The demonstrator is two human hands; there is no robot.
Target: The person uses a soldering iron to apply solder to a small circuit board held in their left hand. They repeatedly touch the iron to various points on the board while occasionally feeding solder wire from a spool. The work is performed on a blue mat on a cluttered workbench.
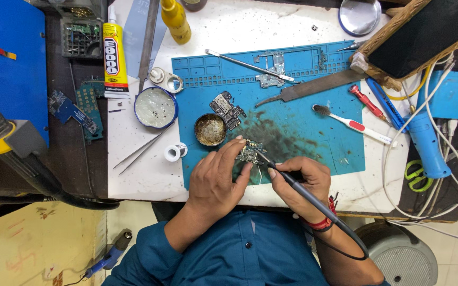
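we see our left hand (pixel 216 177) at the near edge of the blue work mat (pixel 292 132), its thumb and fingers pinching a small circuit board (pixel 249 152) and holding it just above the mat. our right hand (pixel 300 180) is closed in a pen grip around a dark soldering iron (pixel 287 177), whose tip touches the top of the small circuit board; its black cord runs back past our wrist, which wears a red band.

just beyond our left hand sits a round tin of brass wool (pixel 210 130), and beside that lies a second, dark circuit board (pixel 227 109). a third board (pixel 272 71) lies near the far edge of the mat with a thin metal rod (pixel 247 65) across it. to the right on the mat we see a flat metal file (pixel 314 87) and a white-and-red toothbrush (pixel 353 124).

off the mat to the left are a blue-rimmed round dish (pixel 156 107), a pair of tweezers (pixel 140 152), a small white spool (pixel 173 153) and a yellow-labelled glue tube (pixel 115 55). at the right a blue hot-air handle (pixel 425 143) lies among white cables.
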